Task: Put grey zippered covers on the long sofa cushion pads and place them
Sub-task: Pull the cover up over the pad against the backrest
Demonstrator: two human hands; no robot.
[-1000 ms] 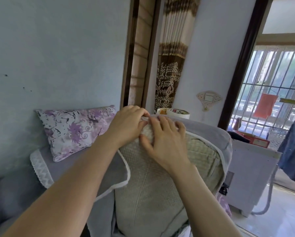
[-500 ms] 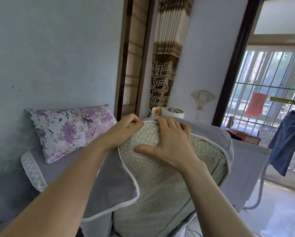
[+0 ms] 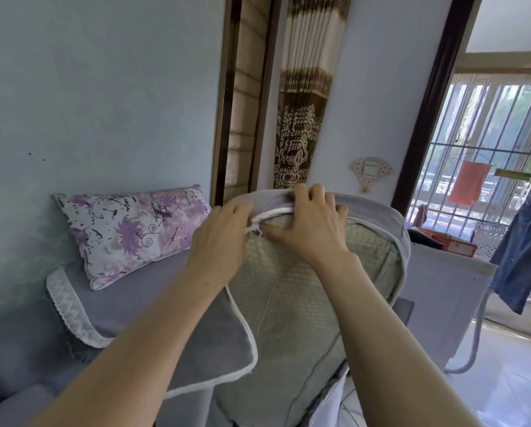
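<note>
The grey sofa (image 3: 20, 359) spreads below and to the left of my grips, with a lace-trimmed throw (image 3: 70, 306) draped over its back. Directly under both grips the long cushion pad (image 3: 288, 306) stands on end, its pale green quilted face turned toward me and leaning a little to the right. The grey cover (image 3: 375, 211) wraps over the top and down the far right side of the pad. Its loose flap (image 3: 202, 334) hangs open below my left grip and lies against the sofa, so most of the pad's face is bare. A floral pillow (image 3: 134, 232) leans against the wall just left of my left grip, resting on the throw. My left grip (image 3: 224, 241) is closed, its fingertips pinching the white piping (image 3: 276, 212) at the cover's edge, right at the top left of the pad. My right grip (image 3: 310, 229) sits touching it on the right, with the fingers curled over the top edge of the cover and the thumb stretched along the pad just beneath the piping.
</note>
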